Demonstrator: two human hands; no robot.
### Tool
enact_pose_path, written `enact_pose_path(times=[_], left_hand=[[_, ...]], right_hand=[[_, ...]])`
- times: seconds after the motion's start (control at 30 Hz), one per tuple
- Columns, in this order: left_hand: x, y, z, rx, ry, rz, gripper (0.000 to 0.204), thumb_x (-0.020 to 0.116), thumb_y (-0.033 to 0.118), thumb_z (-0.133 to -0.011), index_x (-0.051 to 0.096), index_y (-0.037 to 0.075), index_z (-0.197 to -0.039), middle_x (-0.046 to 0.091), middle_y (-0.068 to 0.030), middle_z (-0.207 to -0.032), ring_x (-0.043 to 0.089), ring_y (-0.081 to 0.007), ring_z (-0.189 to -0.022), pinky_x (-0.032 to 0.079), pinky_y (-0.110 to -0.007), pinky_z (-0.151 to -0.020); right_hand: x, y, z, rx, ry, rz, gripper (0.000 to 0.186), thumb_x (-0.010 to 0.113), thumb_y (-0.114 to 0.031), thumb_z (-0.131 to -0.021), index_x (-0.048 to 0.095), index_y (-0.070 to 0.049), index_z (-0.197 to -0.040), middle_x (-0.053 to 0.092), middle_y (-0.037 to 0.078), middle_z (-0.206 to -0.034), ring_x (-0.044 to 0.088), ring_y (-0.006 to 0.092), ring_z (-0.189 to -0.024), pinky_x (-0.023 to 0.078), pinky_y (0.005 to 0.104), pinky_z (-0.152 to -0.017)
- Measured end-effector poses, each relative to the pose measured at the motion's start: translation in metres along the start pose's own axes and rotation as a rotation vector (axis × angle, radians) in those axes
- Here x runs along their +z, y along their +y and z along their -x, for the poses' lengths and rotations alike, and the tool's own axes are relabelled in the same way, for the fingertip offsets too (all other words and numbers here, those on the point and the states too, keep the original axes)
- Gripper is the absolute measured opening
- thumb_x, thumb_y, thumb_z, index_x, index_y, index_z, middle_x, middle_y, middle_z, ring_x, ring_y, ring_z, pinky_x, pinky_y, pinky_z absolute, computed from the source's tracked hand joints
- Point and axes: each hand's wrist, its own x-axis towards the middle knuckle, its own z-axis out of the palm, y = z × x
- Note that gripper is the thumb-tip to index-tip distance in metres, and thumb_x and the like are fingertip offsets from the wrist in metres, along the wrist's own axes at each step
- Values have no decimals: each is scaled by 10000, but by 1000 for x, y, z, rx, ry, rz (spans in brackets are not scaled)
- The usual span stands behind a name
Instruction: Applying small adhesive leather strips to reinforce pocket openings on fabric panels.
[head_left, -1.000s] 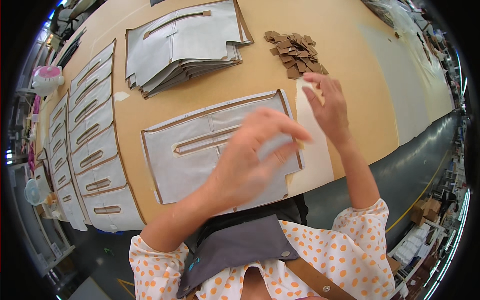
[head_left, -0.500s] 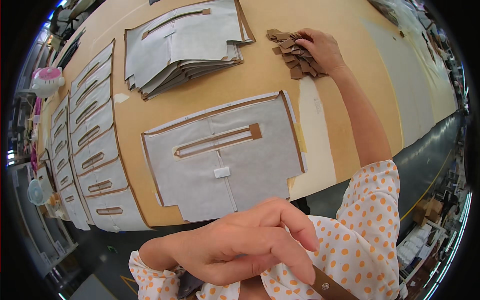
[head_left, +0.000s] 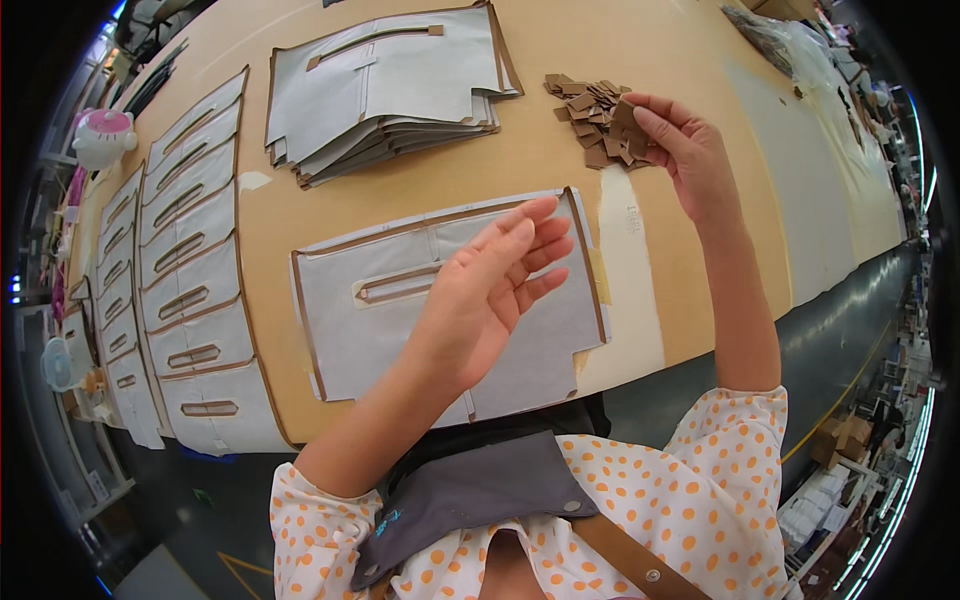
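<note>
Brown tab (head_left: 624, 118) pinched in right hand (head_left: 692, 152) by the pile (head_left: 588, 108); left hand (head_left: 488, 280) half-open, empty, above the panel (head_left: 370, 345). Picking, it seems; next calls for a steady grip.

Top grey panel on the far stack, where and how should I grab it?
The top grey panel is probably best pinched at the middle of its near edge, thumb above and fingers below, coming from your side: that edge arches up, and the layers beneath fan apart, leaving gaps. Your left hand looks empty and could take it.
</note>
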Motion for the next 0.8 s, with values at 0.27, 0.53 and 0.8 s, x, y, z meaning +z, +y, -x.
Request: enact_pose_path(times=[0.27, 0.53, 0.8], left_hand=[[-30, -37, -7, -54, -33, 794, 457, 371, 352, -1095, 519, 33, -1387, 577, -123, -1342, 550, -256, -1264, 444, -447, -1115], [-49, -45, 24, -34, 2, 754, 461, 351, 327, -1102, 489, 46, -1440, 570, -112, -1364, 561, -245, -1233, 472, -398, -1071], [-54, -55, 36, 32, 33, 567, 409, 444, 247, -1080, 518, 47, -1428, 635, -89, -1279, 598, -178, -1158, 514, -340, -977]], right_hand=[[111, 0, 113, -380, -260, 518, 288, 706, -95, -924, 661, -58, -1205, 675, 75, -1096, 633, 218, -966, 523, 335, -772], [121, 3, 131, -555, -199, 670, 246, 772, -91, -823, 710, -106, -1061, 662, 35, -1032, 595, 245, -937, 479, 366, -802], [141, 20, 144, -638, -211, 882, 291, 804, -161, -773, 676, -123, -1032, 630, 19, -974, 572, 234, -908, 399, 373, -814]])
